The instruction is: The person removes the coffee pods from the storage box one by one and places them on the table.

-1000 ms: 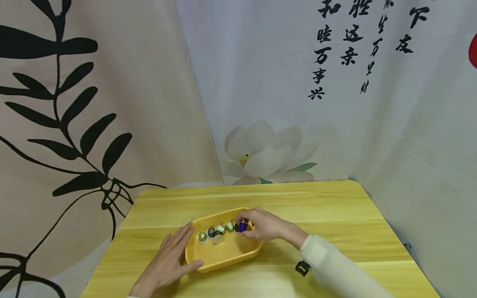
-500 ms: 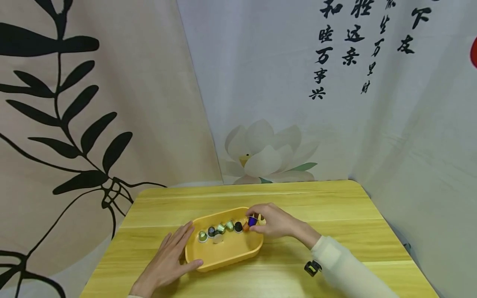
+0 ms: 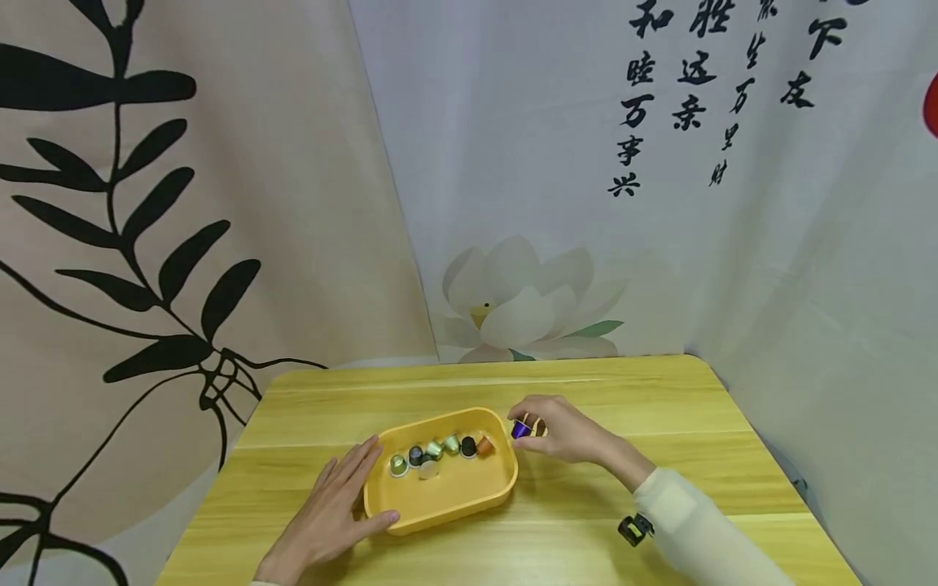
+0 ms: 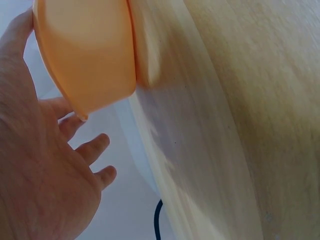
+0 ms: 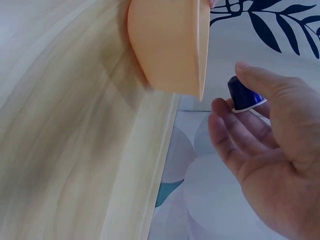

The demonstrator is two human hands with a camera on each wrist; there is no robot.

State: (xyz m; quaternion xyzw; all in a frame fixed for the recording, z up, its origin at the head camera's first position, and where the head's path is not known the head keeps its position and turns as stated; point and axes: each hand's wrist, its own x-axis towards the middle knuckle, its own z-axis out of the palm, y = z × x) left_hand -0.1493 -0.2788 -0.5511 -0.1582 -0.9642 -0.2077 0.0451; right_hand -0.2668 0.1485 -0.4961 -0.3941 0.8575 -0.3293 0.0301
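My right hand pinches a purple-blue coffee capsule between thumb and fingers, just right of the yellow tray. The right wrist view shows the capsule with its pale rim downward, held apart from the tray wall. At the tray's left end lies my left hand, its straight fingers along the rim and its thumb at the near edge. Inside the tray stands a loose row of several capsules, among them a black one, an orange-brown one and a green one.
The tray rests on a yellow wood-grain table, whose far edge meets hanging curtains. The curtains carry black leaves, a pale lotus and written characters. A small black device sits at my right wrist.
My right hand has lifted the purple-blue capsule from the tray's right part and carried it right, past the rim. The orange-brown capsule has come into view. My left hand stays in place.
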